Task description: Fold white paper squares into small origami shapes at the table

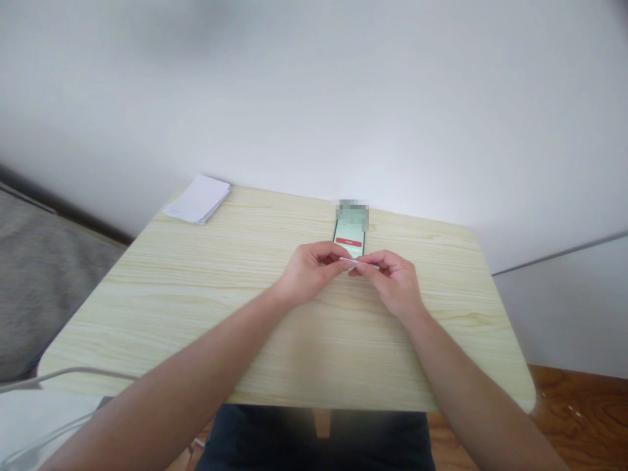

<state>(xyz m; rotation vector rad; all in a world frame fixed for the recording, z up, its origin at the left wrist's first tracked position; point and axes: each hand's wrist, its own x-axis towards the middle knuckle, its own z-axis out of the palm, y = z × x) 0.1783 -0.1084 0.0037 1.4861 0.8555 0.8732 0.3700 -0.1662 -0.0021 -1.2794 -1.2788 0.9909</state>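
Between my two hands is a thin, narrow white piece that looks like folded paper (360,262), seen nearly edge-on. My left hand (314,267) pinches its left end between thumb and fingers. At the other end, the thumb and fingers of my right hand (395,278) are closed on it. Both hands are over the middle of the table, with the fingertips almost meeting. Just beyond them a phone (349,232) lies with its screen lit, showing a red bar; its near end is partly covered by my fingers.
A stack of white paper (200,198) lies at the far left corner of the light wooden table (196,294). A white wall (314,98) runs along the back edge. Cables (73,371) and a white surface are at lower left, beside a grey fabric surface (49,281).
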